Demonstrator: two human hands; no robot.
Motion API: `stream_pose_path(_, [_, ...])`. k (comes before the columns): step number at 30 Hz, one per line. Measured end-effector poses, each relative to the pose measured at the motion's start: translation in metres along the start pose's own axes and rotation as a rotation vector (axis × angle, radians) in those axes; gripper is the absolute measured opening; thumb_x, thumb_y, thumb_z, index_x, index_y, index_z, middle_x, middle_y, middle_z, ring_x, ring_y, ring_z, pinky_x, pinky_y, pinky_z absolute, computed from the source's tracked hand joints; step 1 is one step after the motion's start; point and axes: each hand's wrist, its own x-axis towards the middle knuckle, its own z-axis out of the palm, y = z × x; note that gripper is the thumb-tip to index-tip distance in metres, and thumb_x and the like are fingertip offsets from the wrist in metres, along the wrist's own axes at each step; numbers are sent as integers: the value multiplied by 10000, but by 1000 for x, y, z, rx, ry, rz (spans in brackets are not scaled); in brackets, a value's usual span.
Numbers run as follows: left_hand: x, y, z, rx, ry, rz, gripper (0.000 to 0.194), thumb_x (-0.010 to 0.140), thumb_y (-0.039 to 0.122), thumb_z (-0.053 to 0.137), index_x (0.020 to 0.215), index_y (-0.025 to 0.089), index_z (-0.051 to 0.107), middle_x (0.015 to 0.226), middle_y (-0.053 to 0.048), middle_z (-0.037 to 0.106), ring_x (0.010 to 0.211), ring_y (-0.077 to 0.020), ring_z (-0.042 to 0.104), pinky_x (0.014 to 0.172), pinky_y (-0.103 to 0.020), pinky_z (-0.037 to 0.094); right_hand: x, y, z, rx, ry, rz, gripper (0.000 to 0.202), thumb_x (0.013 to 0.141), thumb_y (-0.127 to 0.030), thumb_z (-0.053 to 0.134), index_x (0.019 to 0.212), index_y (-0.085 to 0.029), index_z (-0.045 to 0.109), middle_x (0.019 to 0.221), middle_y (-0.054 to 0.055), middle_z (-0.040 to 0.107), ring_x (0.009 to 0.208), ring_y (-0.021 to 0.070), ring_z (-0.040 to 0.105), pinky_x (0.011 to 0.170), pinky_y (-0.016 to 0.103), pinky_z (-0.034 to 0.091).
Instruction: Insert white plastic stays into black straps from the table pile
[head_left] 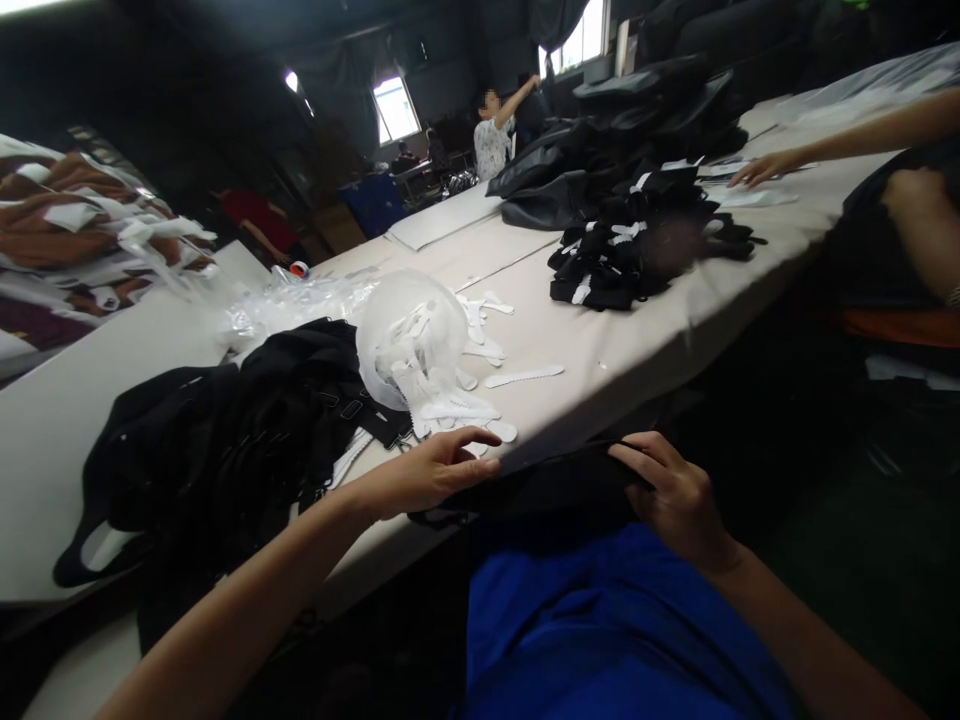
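Note:
A black cloth piece (562, 485) stretches between my hands at the near table edge, above my blue clothing. My right hand (671, 490) is closed on its upper right end. At its left end is my left hand (442, 472), palm down, thumb and fingers apart, touching or just over the cloth. Beyond my left hand, white serrated strips (450, 405) spill from a round translucent white container (412, 335) lying tipped on the table. One white strip (525, 376) lies apart to the right. A large heap of black garments (247, 440) with straps and buckles is at the left.
Bundled black pieces with white tags (607, 260) lie farther along the pale table (525, 320), with black sheets (555, 180) behind. A person's arm (847, 150) reaches in from the right. Clear plastic (292, 300) and brown and white bundles (90, 230) are at left.

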Motion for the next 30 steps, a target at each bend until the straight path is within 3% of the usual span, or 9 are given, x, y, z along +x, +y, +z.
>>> stream_pose_path(2, [1, 1, 1, 62, 66, 42, 533, 849, 555, 626, 1226, 178, 630, 630, 45, 417, 547, -82, 301, 475, -194, 216, -10, 6, 5, -111, 90, 26, 322, 903, -196, 532, 1220, -233, 573, 1172, 79, 637, 971, 211, 661, 814, 302, 540])
stream_pose_path(4, [-3, 9, 0, 119, 146, 85, 475, 826, 526, 667, 1141, 170, 683, 677, 20, 501, 577, -88, 378, 497, -187, 279, -18, 16, 12, -164, 111, 193, 418, 876, -232, 552, 1287, -201, 486, 1148, 92, 668, 950, 239, 678, 812, 340, 551])
stream_pose_path(9, [-22, 40, 5, -20, 311, 119, 375, 722, 420, 804, 1025, 209, 738, 846, -27, 670, 715, -123, 577, 605, -169, 445, -32, 41, 36, -274, -267, 595, 335, 820, -171, 493, 1111, -243, 641, 999, 56, 734, 854, 273, 701, 760, 369, 539])
stream_pose_path(13, [-27, 63, 18, -277, 477, 156, 326, 624, 367, 874, 849, 177, 735, 749, -25, 692, 639, -126, 617, 536, -152, 462, -37, 46, 57, 144, -356, 698, 304, 871, -255, 464, 1090, -209, 670, 884, 48, 731, 773, 232, 686, 720, 340, 539])
stream_pose_path(16, [-23, 76, 23, -387, 509, 170, 325, 609, 353, 881, 807, 158, 711, 707, -19, 690, 564, -119, 619, 481, -152, 465, -38, 41, 67, 457, -487, 699, 253, 823, -344, 573, 950, -156, 686, 760, 36, 690, 704, 215, 653, 672, 326, 535])
stream_pose_path(21, [-20, 88, 21, -415, 484, 205, 301, 636, 338, 866, 773, 148, 678, 678, -9, 677, 514, -104, 605, 444, -147, 469, -54, 26, 85, 521, -593, 478, 814, 636, -304, 818, 1377, -163, 511, 1333, 113, 572, 1190, 282, 555, 1027, 398, 465])
stream_pose_path(22, [-23, 91, 22, -423, 485, 209, 291, 641, 333, 863, 768, 152, 674, 669, -5, 672, 517, -105, 607, 450, -147, 475, -59, 25, 90, 439, -612, 466, 799, 652, -292, 817, 1380, -162, 514, 1353, 124, 557, 1210, 289, 543, 1049, 406, 447])
stream_pose_path(26, [-38, 103, 31, -416, 542, 181, 263, 632, 332, 862, 763, 192, 681, 678, 6, 686, 541, -133, 630, 451, -168, 491, -78, 31, 105, 78, -613, 636, 254, 919, -291, 568, 1110, -181, 694, 1084, 111, 700, 1062, 279, 636, 981, 434, 480])
stream_pose_path(30, [-49, 110, 35, -348, 591, 153, 278, 614, 361, 872, 772, 214, 698, 634, -1, 679, 466, -147, 588, 368, -194, 441, -75, 33, 99, 233, -444, 616, 476, 837, -249, 655, 1304, -193, 579, 1273, 102, 617, 1181, 258, 580, 1047, 414, 455])
